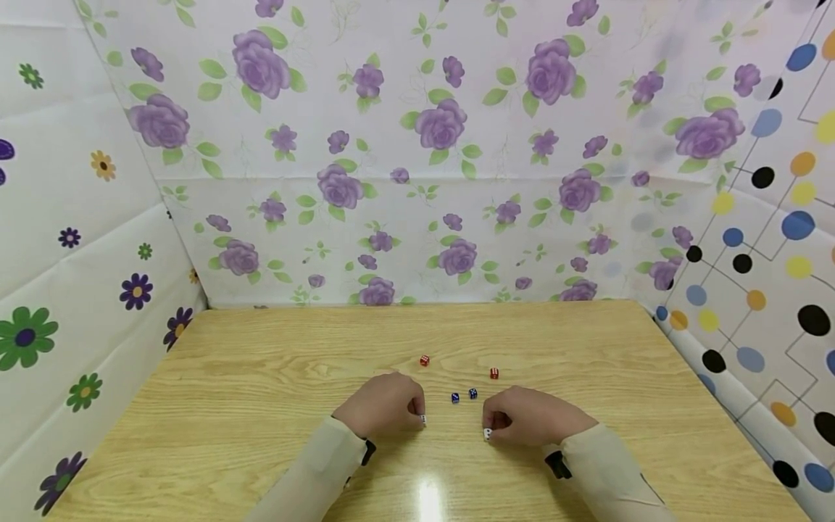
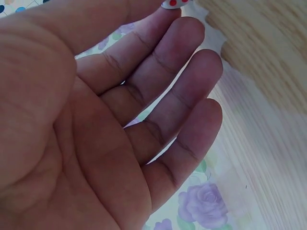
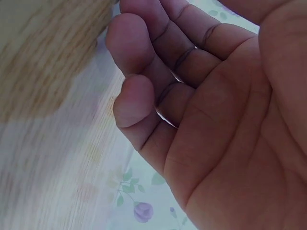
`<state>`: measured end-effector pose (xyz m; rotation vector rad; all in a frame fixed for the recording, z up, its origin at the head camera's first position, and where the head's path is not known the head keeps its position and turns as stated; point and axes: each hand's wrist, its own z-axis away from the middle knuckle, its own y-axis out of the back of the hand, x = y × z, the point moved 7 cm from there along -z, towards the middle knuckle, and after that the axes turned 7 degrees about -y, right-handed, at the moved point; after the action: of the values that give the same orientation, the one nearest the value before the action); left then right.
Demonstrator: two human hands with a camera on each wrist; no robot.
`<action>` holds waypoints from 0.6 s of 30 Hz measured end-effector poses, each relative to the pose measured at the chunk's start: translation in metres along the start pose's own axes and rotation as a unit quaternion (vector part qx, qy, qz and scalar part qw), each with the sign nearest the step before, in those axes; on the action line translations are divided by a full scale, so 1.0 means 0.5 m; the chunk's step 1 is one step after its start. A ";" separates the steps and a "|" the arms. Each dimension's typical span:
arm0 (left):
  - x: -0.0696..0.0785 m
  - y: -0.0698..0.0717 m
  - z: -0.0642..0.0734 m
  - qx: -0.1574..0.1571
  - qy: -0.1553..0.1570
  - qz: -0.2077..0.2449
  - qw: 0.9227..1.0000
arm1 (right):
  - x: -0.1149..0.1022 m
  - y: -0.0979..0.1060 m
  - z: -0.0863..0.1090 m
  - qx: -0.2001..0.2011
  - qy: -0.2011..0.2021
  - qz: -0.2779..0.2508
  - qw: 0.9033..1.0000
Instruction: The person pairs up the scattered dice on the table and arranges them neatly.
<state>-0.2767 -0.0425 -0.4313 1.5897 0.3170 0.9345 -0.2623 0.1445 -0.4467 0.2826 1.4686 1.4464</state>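
Note:
My left hand pinches a white die between thumb and fingertip, low over the table. In the left wrist view that white die shows red pips at the top edge, with the other fingers loosely bent below it. To the right, my right hand holds another white die at its fingertips; the right wrist view shows the curled fingers but not this die. Between and just beyond the hands lie two blue dice, a left one and a right one.
Farther back on the wooden table sit two red dice, a left one and a right one. A floral cloth hangs along the back edge, and patterned cloths flank both sides.

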 end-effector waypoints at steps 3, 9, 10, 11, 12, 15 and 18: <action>0.000 0.000 0.001 -0.002 -0.002 0.007 1.000 | 0.001 0.000 0.001 -0.001 -0.002 -0.002 1.000; -0.002 0.003 0.003 -0.004 0.005 0.023 1.000 | 0.003 0.001 0.004 -0.005 -0.005 -0.011 1.000; -0.003 0.003 0.003 -0.004 0.007 0.024 1.000 | 0.003 0.001 0.004 -0.004 -0.005 -0.010 1.000; -0.003 0.003 0.003 -0.005 0.008 0.024 1.000 | 0.003 0.001 0.004 -0.002 -0.004 -0.008 1.000; -0.003 0.003 0.003 -0.005 0.007 0.023 1.000 | 0.003 0.002 0.004 0.000 -0.004 -0.006 1.000; -0.002 0.002 0.002 -0.004 0.007 0.019 1.000 | 0.001 0.005 0.003 0.007 -0.001 0.001 1.000; 0.000 0.002 0.003 -0.002 0.006 0.017 1.000 | -0.002 0.007 0.004 0.011 0.000 0.005 1.000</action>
<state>-0.2760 -0.0436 -0.4306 1.5899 0.2977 0.9699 -0.2619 0.1461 -0.4428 0.3031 1.4845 1.4387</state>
